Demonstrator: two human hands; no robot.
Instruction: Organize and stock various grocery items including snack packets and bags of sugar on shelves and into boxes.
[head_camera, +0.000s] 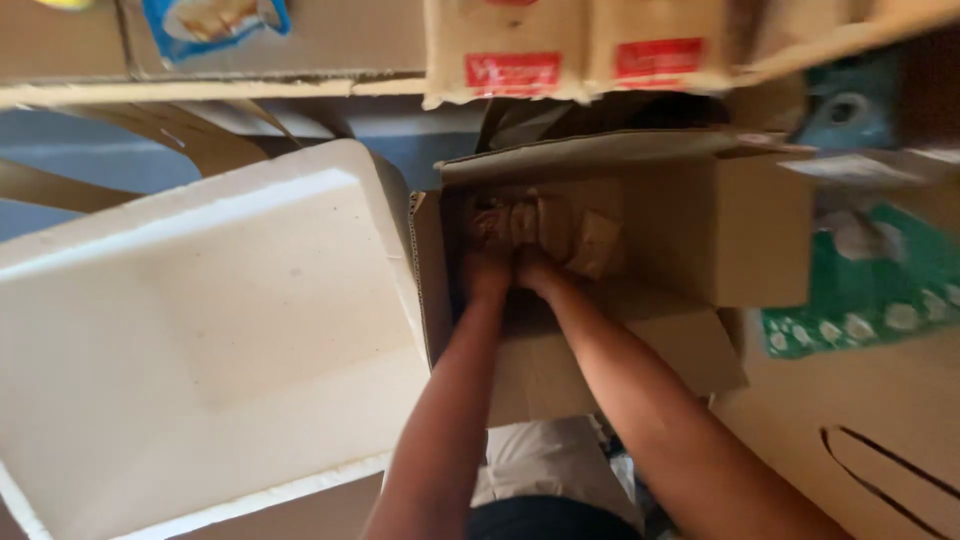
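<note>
Both my arms reach down into an open brown cardboard box (750, 230) in the middle of the head view. My left hand (487, 268) and my right hand (533, 270) are side by side inside it, pressed against crumpled brown packing paper (565, 232) that fills the box's inside. The fingers are buried in the paper, so their grip is hidden. The box's flaps (640, 340) hang open toward me.
A large white foam box lid (200, 330) lies to the left, touching the cardboard box. Cardboard cartons (560, 45) with red labels sit on a shelf above. A green patterned packet (880, 290) and flat cardboard (860, 430) lie to the right.
</note>
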